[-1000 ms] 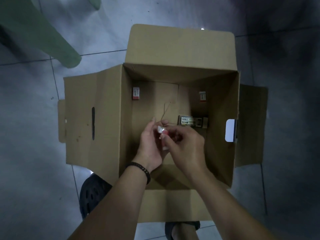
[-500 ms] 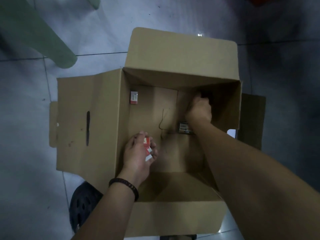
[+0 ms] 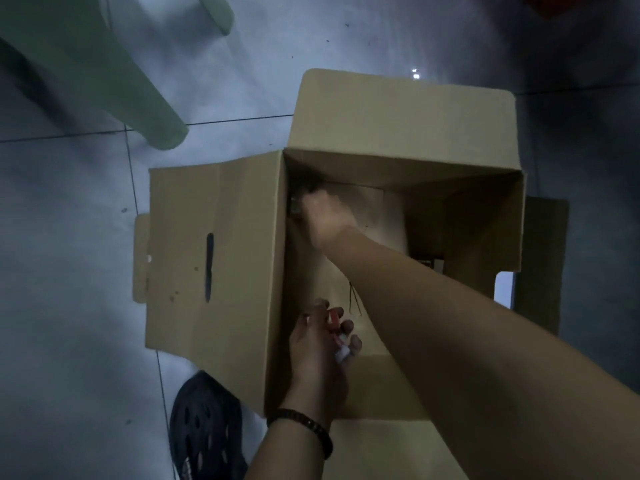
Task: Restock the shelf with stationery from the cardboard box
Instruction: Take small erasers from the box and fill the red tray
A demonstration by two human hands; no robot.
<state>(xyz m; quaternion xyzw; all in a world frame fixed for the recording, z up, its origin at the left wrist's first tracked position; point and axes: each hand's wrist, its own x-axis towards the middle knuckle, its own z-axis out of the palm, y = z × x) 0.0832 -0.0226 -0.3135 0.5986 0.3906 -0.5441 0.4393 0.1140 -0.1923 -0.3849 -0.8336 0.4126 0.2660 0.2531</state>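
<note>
here | left hand grips packets | right hand at box corner

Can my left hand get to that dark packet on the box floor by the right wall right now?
Probably not easily: the left hand grips small red-and-white packets, and the right forearm crosses the box between it and the dark packet.

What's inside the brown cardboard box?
One small printed packet by the right wall, half hidden under the right forearm, and a thin wire. The right hand covers the far-left corner.
</note>
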